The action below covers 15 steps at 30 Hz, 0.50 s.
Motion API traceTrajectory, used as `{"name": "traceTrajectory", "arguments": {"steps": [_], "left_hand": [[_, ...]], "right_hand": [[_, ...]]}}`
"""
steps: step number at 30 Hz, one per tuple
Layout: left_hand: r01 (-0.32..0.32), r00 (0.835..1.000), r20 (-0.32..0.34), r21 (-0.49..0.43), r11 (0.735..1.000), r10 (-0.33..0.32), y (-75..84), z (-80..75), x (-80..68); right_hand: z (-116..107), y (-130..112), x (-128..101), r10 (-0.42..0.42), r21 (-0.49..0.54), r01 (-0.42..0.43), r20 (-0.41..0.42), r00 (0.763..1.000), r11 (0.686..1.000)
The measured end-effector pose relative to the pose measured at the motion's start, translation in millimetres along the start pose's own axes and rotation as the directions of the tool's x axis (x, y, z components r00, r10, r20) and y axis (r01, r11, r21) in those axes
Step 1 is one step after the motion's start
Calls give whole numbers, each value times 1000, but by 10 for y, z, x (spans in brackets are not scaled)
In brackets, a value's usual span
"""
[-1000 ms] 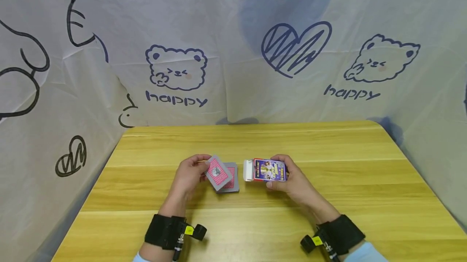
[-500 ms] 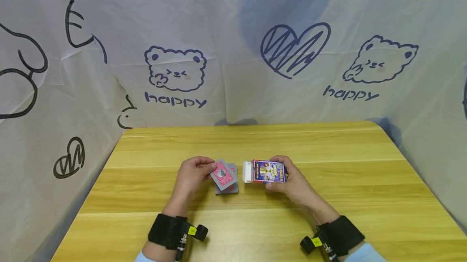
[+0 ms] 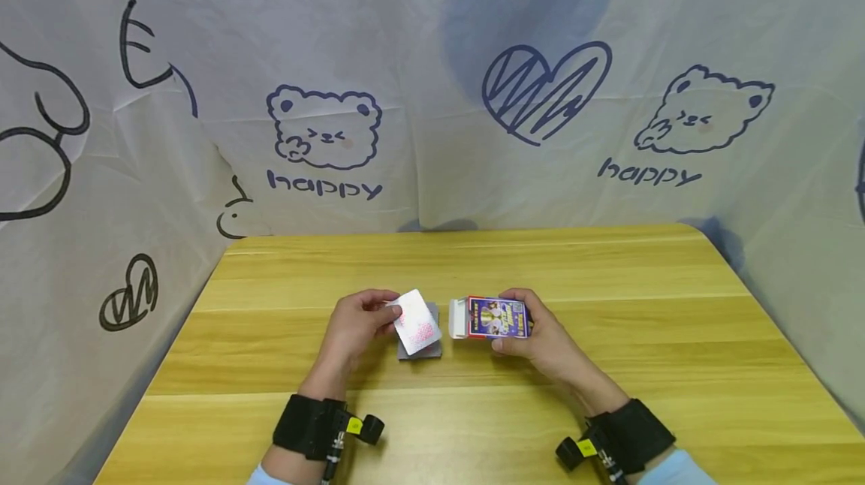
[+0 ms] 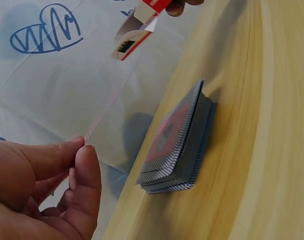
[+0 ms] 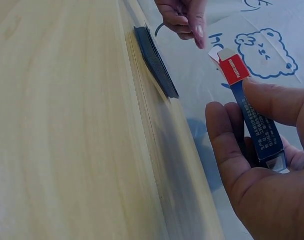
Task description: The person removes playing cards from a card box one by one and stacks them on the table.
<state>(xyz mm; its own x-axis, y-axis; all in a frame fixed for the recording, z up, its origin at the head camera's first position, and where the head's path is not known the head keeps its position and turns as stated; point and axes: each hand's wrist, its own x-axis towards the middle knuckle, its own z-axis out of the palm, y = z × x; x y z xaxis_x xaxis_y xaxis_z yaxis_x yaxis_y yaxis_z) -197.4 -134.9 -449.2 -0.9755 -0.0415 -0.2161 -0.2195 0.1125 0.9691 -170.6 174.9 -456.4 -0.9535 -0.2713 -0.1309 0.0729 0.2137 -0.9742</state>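
My left hand (image 3: 365,323) pinches a playing card (image 3: 417,323) by its left edge, between thumb and fingers. Glare washes out most of its red patterned back in the head view; the left wrist view catches the card nearly edge-on. Below it, partly covered, a deck of cards (image 4: 177,140) lies face down on the table, its top cards slightly askew. My right hand (image 3: 537,327) grips a purple and red card box (image 3: 500,317) at its far end, thumb on one side and fingers on the other. The box's white end flap (image 3: 459,317) stands open toward the deck.
The wood-grain table (image 3: 608,267) stretches out around both hands. White cloth (image 3: 432,34) with drawn hearts and bears hangs behind it and along the sides. Each wrist wears a black strap (image 3: 631,432) with a small camera.
My left hand has shifted slightly right, bringing the card further over the deck. The card has tilted, so its red back now shines white. The right hand and box stay nearly still.
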Motion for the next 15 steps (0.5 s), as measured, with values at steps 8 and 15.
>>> {"name": "traceTrajectory", "arguments": {"steps": [8, 15], "left_hand": [[-22, 1000, -9, 177, 984, 24, -51, 60, 97], [-36, 999, -28, 226, 973, 44, -82, 121, 188]], "right_hand": [[1, 11, 2, -2, 20, 1, 5, 1000, 1000], [-10, 57, 21, 15, 32, -15, 2, 1000, 999]]}}
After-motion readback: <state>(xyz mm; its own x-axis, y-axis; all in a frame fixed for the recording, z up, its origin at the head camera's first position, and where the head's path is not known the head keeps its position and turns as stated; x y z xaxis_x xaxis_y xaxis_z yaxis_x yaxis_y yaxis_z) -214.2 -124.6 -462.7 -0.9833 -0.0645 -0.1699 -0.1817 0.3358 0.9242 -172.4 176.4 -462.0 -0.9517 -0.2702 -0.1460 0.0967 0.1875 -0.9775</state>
